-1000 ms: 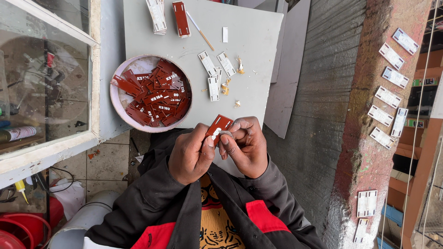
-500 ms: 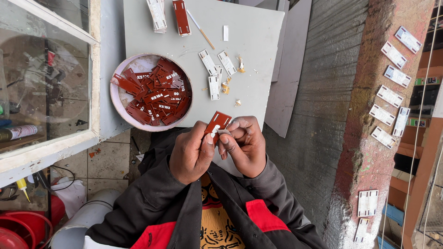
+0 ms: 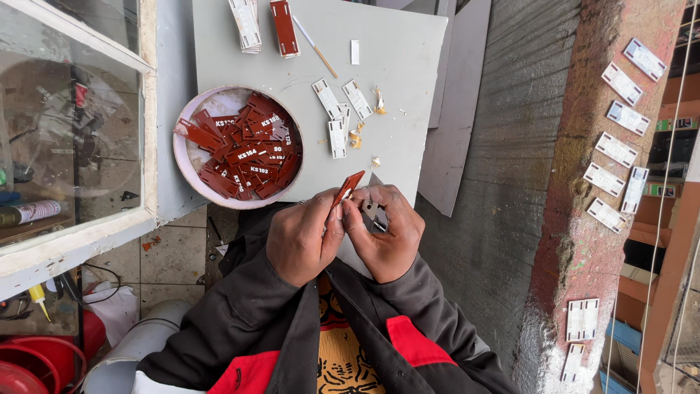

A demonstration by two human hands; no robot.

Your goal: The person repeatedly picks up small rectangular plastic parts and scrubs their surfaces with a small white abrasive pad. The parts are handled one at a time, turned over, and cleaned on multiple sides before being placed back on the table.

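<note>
We pinch a small red tag (image 3: 348,187) with our left hand (image 3: 302,237), fingers clamped on it, just below the grey surface (image 3: 394,73). Our right hand (image 3: 386,232) closes on a small metal blade (image 3: 371,208) beside it. A bowl (image 3: 191,175) of red tags sits near.

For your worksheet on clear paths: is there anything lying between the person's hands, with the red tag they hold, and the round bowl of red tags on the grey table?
Nothing visible. The left hand and right hand pinch the red tag just past the table's near edge. The bowl sits to the left; only bare grey tabletop lies between. The white tags lie farther back.
</note>
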